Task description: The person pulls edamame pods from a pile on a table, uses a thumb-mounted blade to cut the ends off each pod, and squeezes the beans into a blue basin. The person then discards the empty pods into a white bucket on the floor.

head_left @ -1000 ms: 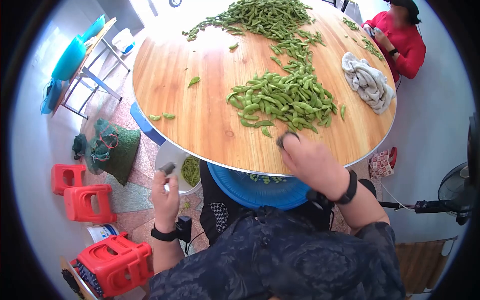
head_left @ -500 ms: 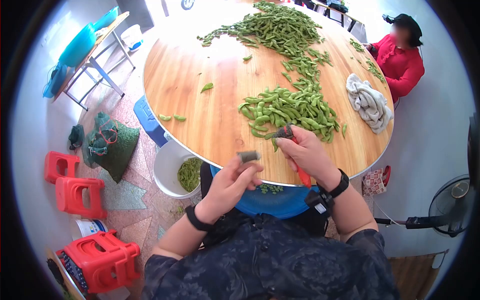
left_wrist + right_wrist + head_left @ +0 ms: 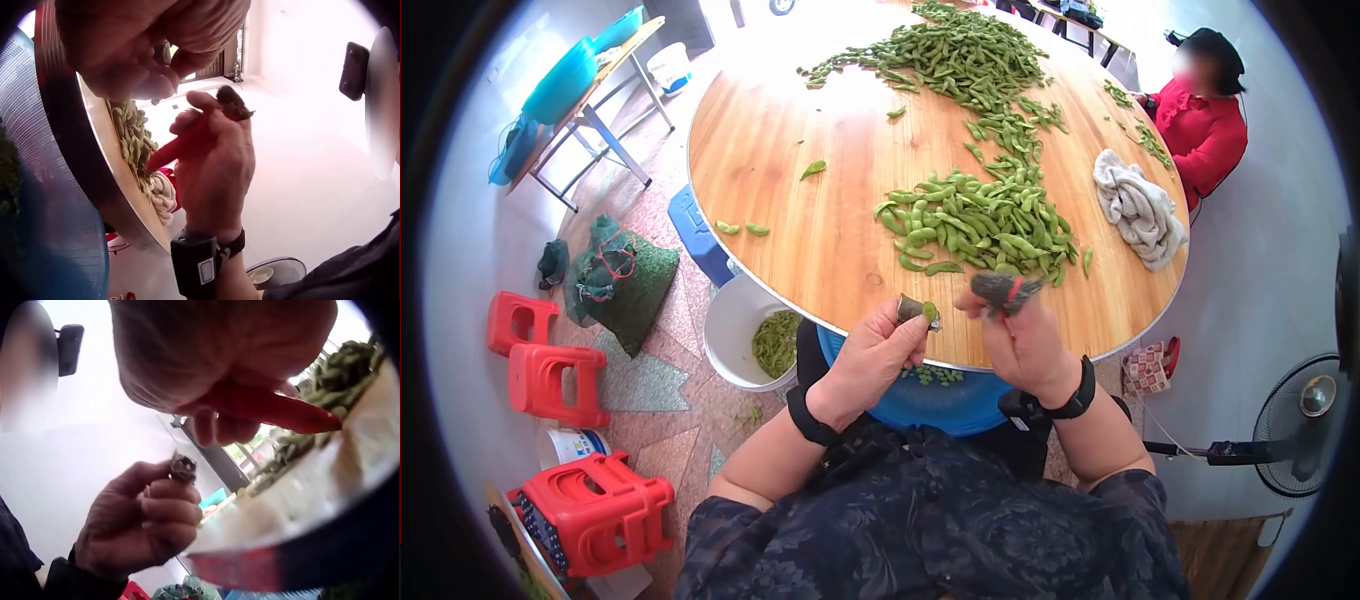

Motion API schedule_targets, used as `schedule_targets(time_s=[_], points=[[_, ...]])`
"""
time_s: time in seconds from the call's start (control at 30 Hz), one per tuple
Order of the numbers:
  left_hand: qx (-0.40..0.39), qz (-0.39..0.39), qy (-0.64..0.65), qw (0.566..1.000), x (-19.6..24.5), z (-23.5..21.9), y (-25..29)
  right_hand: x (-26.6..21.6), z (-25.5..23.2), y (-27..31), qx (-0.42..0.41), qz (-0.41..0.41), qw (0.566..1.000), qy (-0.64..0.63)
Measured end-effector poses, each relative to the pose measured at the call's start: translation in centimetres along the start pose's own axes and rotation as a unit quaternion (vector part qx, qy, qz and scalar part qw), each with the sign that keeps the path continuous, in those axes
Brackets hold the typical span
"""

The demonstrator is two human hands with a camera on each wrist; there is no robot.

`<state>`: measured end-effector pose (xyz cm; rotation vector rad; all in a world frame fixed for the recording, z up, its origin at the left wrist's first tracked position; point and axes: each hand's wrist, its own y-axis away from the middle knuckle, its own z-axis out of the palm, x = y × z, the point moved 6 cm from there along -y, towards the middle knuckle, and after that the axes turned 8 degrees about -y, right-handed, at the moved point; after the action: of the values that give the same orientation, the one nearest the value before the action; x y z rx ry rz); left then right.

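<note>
Just past the near table edge in the head view, my left hand pinches a green soybean pod at a grey finger cover. My right hand hovers to its right, a short gap away, with dark wrapping on its fingers. It holds a red, pointed handle against the palm, seen in the right wrist view; the tool's other end is hidden. Beyond both hands lies a heap of soybean pods on the round wooden table.
A larger pod pile sits farther back. A grey cloth lies at the right rim. Below are a blue basin and a white bucket with pods. Red stools and a fan flank me. Another person sits far right.
My left hand has come up from beside the bucket to the table edge and now pinches a pod. The right hand drew back from the heap, its palm turning upward.
</note>
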<state>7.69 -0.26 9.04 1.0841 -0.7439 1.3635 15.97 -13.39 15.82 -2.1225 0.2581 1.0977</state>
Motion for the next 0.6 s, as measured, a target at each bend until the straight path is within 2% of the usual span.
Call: schedule_targets(time_s=[0.03, 0.13, 0.27, 0.33, 0.37, 0.47, 0.53, 0.6], points=[[-0.002, 0.013, -0.002, 1.0, 0.0, 0.0, 0.0, 0.2, 0.3, -0.2, -0.024, 0.049, 0.998, 0.036], [0.0, 0.047, -0.057, 0.997, 0.0, 0.0, -0.1, 1.4, 0.5, 0.5, -0.048, 0.077, 0.993, 0.079], [-0.01, 0.07, -0.096, 0.993, 0.2, 0.7, 0.4, -1.3, -0.3, 0.1, -0.038, 0.099, 0.994, 0.014], [-0.033, 0.081, -0.129, 0.988, 0.4, 1.0, 0.7, -0.7, 0.5, 0.7, -0.116, 0.292, 0.942, -0.119], [-0.034, 0.078, -0.128, 0.988, 0.4, 1.1, 0.8, -0.8, 0.7, 0.7, -0.13, 0.336, 0.924, -0.125], [-0.043, 0.085, -0.176, 0.98, 0.3, 1.4, 0.9, 0.5, 1.4, 2.2, -0.127, 0.339, 0.92, -0.152], [-0.009, 0.118, -0.234, 0.965, 0.3, 1.3, 0.9, 0.7, 1.5, 2.5, -0.131, 0.331, 0.923, -0.148], [-0.007, 0.12, -0.251, 0.96, 0.7, 1.4, 1.1, 0.7, 1.4, 2.6, -0.131, 0.323, 0.926, -0.143]])
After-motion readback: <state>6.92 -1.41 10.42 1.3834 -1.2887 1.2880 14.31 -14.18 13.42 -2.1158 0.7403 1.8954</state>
